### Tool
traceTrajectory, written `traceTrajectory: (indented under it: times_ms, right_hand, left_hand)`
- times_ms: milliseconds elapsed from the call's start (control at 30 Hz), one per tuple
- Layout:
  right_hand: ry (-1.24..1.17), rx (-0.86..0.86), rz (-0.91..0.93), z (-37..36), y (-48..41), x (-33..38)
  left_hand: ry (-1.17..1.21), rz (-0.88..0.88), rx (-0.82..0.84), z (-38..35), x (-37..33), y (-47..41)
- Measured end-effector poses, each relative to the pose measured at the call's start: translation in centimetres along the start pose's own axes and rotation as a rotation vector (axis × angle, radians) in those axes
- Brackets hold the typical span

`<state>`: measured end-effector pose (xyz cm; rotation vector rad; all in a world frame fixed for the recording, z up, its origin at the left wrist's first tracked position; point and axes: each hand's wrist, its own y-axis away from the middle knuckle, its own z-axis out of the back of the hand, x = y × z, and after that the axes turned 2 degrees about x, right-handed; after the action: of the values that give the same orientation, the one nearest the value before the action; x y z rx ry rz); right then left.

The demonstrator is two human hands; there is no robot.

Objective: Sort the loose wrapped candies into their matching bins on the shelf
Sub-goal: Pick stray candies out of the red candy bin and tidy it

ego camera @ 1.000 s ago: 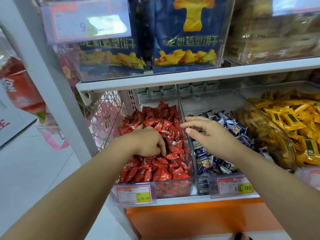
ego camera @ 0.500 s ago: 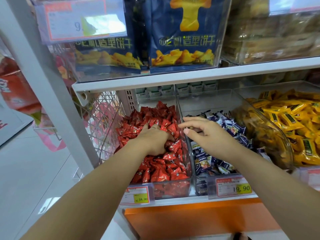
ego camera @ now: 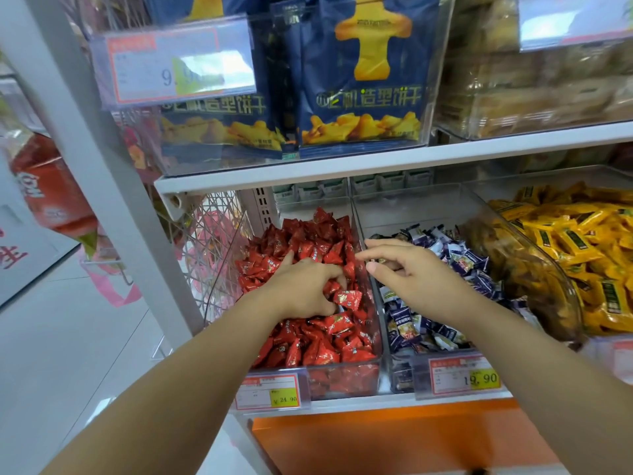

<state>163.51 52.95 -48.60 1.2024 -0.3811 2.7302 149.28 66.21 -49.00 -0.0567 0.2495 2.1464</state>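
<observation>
Head view: the left hand (ego camera: 308,289) is buried in the red candies (ego camera: 318,347) in the left clear bin (ego camera: 346,378), fingers curled round a bunch. The right hand (ego camera: 414,272) hovers loose-fingered, holding nothing, over the neighbouring blue candies (ego camera: 442,323).

Both bare forearms reach forward and upward, converging toward the middle. The left hand (ego camera: 308,289) is turned palm down with its knuckles raised and its fingers curled under; the tips are out of sight, so what they hold cannot be told. The right hand (ego camera: 419,272), just beside it, is palm down with relaxed, slightly spread fingers (ego camera: 380,246) pointing left and the thumb (ego camera: 376,268) stretched out beneath them.
</observation>
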Motion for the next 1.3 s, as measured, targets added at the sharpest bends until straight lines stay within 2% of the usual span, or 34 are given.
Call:
traceTrajectory:
  times_ms: [167,367,500,633,767,833,900,1000,1067,1167,1300]
  right_hand:
    - [0.007,0.012,0.010,0.0,0.0,-0.1]
    - [0.021,-0.007,0.018,0.0,0.2,0.2]
    - [0.019,-0.142,0.057,-0.1,0.4,0.9]
    - [-0.110,-0.285,0.121,0.1,0.6,1.6]
    - [-0.141,-0.432,0.085,1.0,0.8,1.1]
    - [-0.066,-0.460,0.013,1.6,0.8,0.2]
    - [0.042,-0.442,-0.040,2.0,0.7,-0.5]
    - [0.067,-0.370,0.004,1.9,0.8,-0.1]
    - [0.044,-0.247,0.051,1.4,1.1,0.6]
    - [0.077,-0.020,0.075,0.4,1.3,1.1]
    - [0.084,0.032,0.083,-0.1,1.2,0.9]
  left_hand:
    - [0.130,-0.035,-0.113,1.1,0.6,1.4]
    - [0.517,-0.106,-0.253,2.6,0.7,2.8]
    - [0.760,-0.118,-0.385,3.1,-0.6,2.5]
    - [0.927,-0.194,-0.366,4.0,-3.1,2.1]
    - [0.904,-0.191,-0.371,4.3,-3.3,1.9]
    - [0.822,-0.144,-0.345,4.1,-2.6,2.5]
    - [0.735,-0.122,-0.171,3.9,-1.8,3.5]
    - [0.644,-0.125,0.213,2.9,-1.4,4.8]
    - [0.483,-0.113,0.323,1.8,-1.2,4.8]
    - [0.238,-0.082,0.253,0.7,-0.6,4.1]
    - [0.287,0.001,0.109,0.4,0.7,3.3]
